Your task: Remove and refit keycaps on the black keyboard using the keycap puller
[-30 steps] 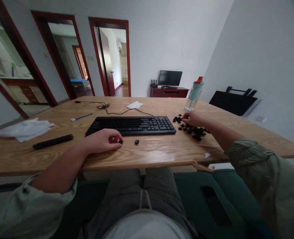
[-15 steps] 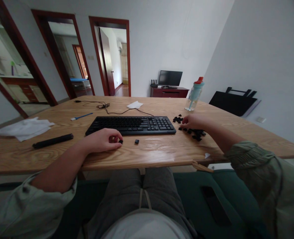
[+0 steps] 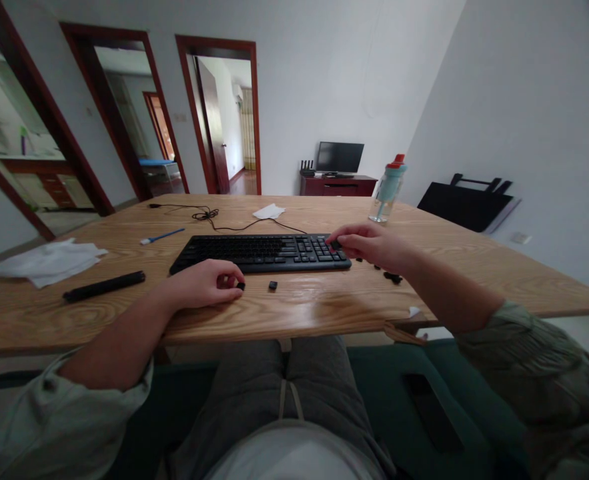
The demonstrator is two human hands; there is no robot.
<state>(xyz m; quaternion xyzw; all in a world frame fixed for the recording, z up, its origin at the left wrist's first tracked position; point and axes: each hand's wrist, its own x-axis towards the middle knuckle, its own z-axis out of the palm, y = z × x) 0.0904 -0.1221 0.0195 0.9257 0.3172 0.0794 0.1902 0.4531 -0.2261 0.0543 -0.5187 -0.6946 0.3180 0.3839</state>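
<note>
A black keyboard [image 3: 254, 252] lies on the wooden table [image 3: 304, 307]. My right hand [image 3: 369, 243] hovers over the keyboard's right end, pinching a small black keycap [image 3: 335, 245] between thumb and fingers. Behind that hand, loose black keycaps [image 3: 392, 276] lie on the table, mostly hidden by it. My left hand [image 3: 205, 283] rests curled on the table in front of the keyboard, its fingertips on a small black keycap [image 3: 241, 286]. Another single keycap [image 3: 273, 285] lies just to its right.
A black bar-shaped object [image 3: 103, 285] and white paper [image 3: 47, 261] lie at the left. A blue-tipped tool [image 3: 162, 235], a cable [image 3: 209, 214], a white scrap [image 3: 268, 211] and a teal bottle [image 3: 387, 190] stand farther back. A dark phone [image 3: 432, 412] rests on the green seat.
My right hand has left the keycap pile and moved left to the keyboard's right end with a keycap pinched in it. My left hand has stayed put.
</note>
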